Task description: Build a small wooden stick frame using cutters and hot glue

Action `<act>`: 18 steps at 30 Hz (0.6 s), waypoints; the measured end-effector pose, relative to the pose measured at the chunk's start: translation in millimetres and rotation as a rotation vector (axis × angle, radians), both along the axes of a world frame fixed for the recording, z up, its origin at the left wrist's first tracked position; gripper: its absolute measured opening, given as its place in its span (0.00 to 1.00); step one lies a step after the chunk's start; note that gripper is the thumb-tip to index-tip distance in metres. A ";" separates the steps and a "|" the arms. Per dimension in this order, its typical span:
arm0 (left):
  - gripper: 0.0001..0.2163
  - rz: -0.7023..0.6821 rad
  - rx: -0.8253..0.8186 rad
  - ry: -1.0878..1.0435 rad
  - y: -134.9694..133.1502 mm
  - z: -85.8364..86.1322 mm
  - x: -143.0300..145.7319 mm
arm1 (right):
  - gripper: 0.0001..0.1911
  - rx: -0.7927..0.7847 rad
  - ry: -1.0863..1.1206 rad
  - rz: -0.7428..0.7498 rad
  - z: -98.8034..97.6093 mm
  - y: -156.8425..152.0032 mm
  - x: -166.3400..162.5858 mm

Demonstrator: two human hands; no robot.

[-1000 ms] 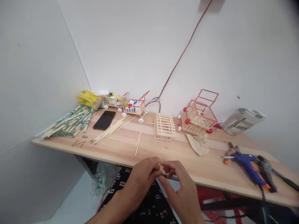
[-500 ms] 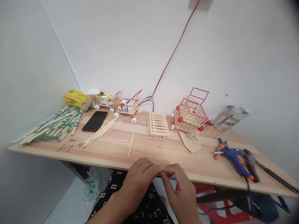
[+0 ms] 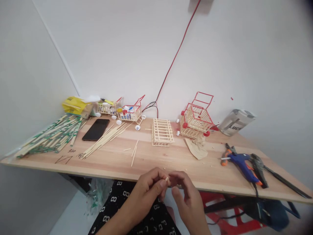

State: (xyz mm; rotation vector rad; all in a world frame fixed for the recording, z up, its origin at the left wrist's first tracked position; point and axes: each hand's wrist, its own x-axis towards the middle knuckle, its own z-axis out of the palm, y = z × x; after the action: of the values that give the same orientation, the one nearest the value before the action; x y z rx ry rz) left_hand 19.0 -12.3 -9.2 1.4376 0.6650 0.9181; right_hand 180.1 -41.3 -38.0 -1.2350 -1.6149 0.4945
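Observation:
Above the front edge of the table, my left hand (image 3: pixel 152 187) pinches a small pale piece (image 3: pixel 167 179), perhaps a short bit of stick, between thumb and index finger. Close beside it is my right hand (image 3: pixel 187 192), thumb and fingers apart, with its fingertips near the piece. Farther back lies a basket frame of thin wooden sticks (image 3: pixel 162 132). A few short sticks (image 3: pixel 133 153) rest to its left, and a bundle of longer bare sticks (image 3: pixel 105 140) lies beyond them.
Wrapped chopsticks (image 3: pixel 51 137) and a phone (image 3: pixel 96 130) lie left. Small stick carts (image 3: pixel 129 112) with white wheels stand at the wall; a red-trimmed cart (image 3: pixel 197 117) stands right. A blue glue gun (image 3: pixel 243 167), black-handled tool (image 3: pixel 261 173) and tin (image 3: pixel 236 122) are at the right.
My right thumb and fingers have parted and drawn slightly away from my left hand. My left hand has turned, bringing the small pale piece into sight. The camera view has shifted slightly.

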 end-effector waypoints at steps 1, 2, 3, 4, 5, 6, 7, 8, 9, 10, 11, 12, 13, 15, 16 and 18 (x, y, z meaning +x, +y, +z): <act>0.11 -0.053 -0.059 -0.050 -1.1 -0.4 1.4 | 0.13 -0.002 0.026 0.054 1.3 -0.4 -2.9; 0.11 -0.090 -0.102 -0.085 -2.1 -1.5 2.8 | 0.14 -0.024 0.044 0.102 3.1 -1.1 -5.9; 0.12 -0.107 -0.128 -0.099 -2.9 -2.7 4.1 | 0.14 -0.059 0.055 0.142 4.9 -2.0 -8.6; 0.11 -0.107 -0.137 -0.097 -3.7 -4.0 5.1 | 0.13 -0.097 0.057 0.171 6.4 -3.0 -10.8; 0.11 -0.095 -0.133 -0.082 -4.5 -5.1 5.8 | 0.13 -0.125 0.055 0.187 7.5 -3.8 -12.2; 0.11 -0.084 -0.118 -0.063 -5.4 -6.0 6.1 | 0.12 -0.137 0.049 0.190 8.1 -4.3 -12.9; 0.11 -0.076 -0.102 -0.043 -6.3 -6.8 6.3 | 0.12 -0.129 0.040 0.183 8.0 -4.5 -12.6; 0.10 -0.080 -0.089 -0.029 -7.4 -7.5 6.4 | 0.12 -0.105 0.026 0.176 7.5 -4.3 -11.4; 0.11 -0.092 -0.084 -0.028 -8.5 -8.2 6.6 | 0.11 -0.070 0.010 0.171 6.7 -3.8 -9.4; 0.11 -0.102 -0.086 -0.037 -9.6 -9.0 6.9 | 0.11 -0.036 -0.006 0.165 5.9 -3.0 -6.9; 0.11 -0.106 -0.090 -0.049 -10.6 -9.8 7.3 | 0.10 -0.008 -0.022 0.162 5.2 -1.9 -3.9; 0.11 -0.094 -0.094 -0.062 -11.4 -10.4 7.6 | 0.09 0.014 -0.039 0.163 4.7 -0.7 -0.8; 0.11 -0.066 -0.085 -0.064 -11.9 -10.7 7.7 | 0.09 0.031 -0.058 0.166 4.3 0.5 2.1; 0.11 0.026 -0.010 -0.012 -12.2 -9.6 6.0 | 0.09 0.062 -0.108 0.158 4.3 2.9 6.8; 0.11 0.082 0.046 0.037 -11.9 -8.0 4.1 | 0.10 0.083 -0.140 0.141 4.6 3.9 8.3; 0.10 0.184 0.158 0.137 -10.7 -3.5 -1.2 | 0.12 0.123 -0.201 0.065 6.4 6.0 9.5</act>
State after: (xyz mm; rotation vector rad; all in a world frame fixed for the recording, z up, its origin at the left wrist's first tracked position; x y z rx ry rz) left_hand 17.8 -23.0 -12.7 1.6096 0.8534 1.0399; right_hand 189.6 -35.3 -31.6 -1.1719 -1.8320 0.3130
